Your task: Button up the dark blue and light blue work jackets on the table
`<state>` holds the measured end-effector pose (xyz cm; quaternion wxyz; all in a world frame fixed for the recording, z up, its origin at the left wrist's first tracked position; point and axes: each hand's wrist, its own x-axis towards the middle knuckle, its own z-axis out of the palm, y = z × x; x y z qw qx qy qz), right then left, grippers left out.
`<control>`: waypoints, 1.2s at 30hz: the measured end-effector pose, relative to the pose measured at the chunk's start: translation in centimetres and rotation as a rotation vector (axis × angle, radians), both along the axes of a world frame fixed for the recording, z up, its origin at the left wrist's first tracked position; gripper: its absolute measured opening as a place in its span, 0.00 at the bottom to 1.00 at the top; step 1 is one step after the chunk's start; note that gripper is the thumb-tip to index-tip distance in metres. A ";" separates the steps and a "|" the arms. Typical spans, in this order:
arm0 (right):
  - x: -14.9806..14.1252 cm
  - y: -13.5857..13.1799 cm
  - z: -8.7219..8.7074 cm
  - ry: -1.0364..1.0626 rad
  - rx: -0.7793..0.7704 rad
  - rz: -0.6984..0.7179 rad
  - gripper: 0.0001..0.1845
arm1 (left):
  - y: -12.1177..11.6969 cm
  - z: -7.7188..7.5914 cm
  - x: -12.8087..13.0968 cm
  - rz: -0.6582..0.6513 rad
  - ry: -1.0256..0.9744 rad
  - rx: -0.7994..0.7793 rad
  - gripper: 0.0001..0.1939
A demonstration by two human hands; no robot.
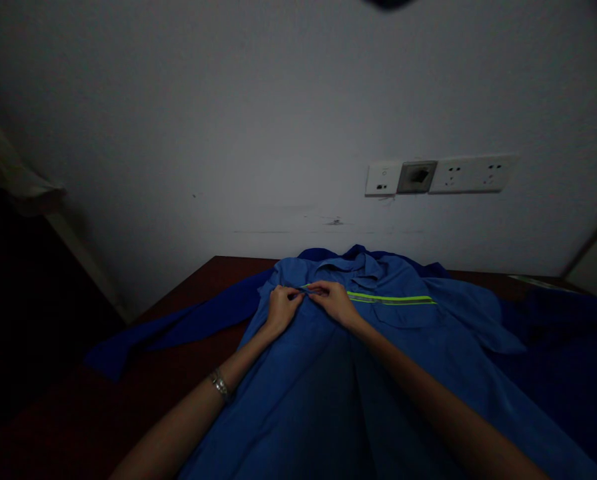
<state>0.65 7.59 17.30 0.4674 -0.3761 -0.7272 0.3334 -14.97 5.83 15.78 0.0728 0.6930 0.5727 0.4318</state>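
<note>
You have the light blue shirt [298,390] spread out on the desk [198,275], its collar [351,265] toward the wall [238,133] and its body running back toward you. Beneath it lies a dark blue garment [191,325], one long sleeve reaching out to the left and more of its cloth showing on the right.

Your left hand [282,310] and right hand [336,301] are close together on the left side of the shirt's chest, fingertips bent in on the same small bit of cloth. Both look to be pinching it; your fingers hide what exactly lies between them, so whether a fastening is there cannot be told. They cover part of the yellow-green stripe [393,299], which shows again to the right, above a pocket flap [408,317].

As for how far along you are, the laying out looks done: the shirt is face up and opened wide, with its short sleeve [478,312] out on the right. The detail work at the chest seems to be in hand and unfinished, since neither hand is free of the cloth. The body has some soft creases, and neither garment is folded up.
</note>
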 end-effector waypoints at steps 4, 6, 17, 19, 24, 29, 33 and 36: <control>-0.1 0.1 -0.4 0.004 0.012 -0.073 0.10 | -0.3 -0.1 0.1 0.005 0.077 0.063 0.09; -0.1 0.2 -0.6 0.007 0.017 -0.112 0.10 | -0.5 -0.1 0.3 -0.001 0.105 0.088 0.09; 0.1 1.3 -1.6 0.133 -0.097 -0.109 0.10 | -1.7 0.3 0.9 -0.036 0.339 0.237 0.09; 0.2 1.3 -1.5 0.126 -0.102 -0.092 0.10 | -1.7 0.2 0.8 -0.022 0.347 0.239 0.09; 0.4 1.2 -1.2 0.061 -0.098 -0.063 0.11 | -1.5 0.1 0.7 -0.012 0.347 0.243 0.09; 0.5 0.8 -0.8 -0.020 -0.062 -0.078 0.11 | -1.6 0.1 0.6 -0.013 0.381 0.237 0.08; 0.4 0.6 -0.8 -0.052 -0.056 -0.072 0.12 | -1.7 0.3 0.7 -0.020 0.430 0.236 0.09; 0.4 0.7 -1.1 -0.044 -0.091 -0.043 0.14 | -1.8 0.3 0.7 -0.023 0.456 0.239 0.09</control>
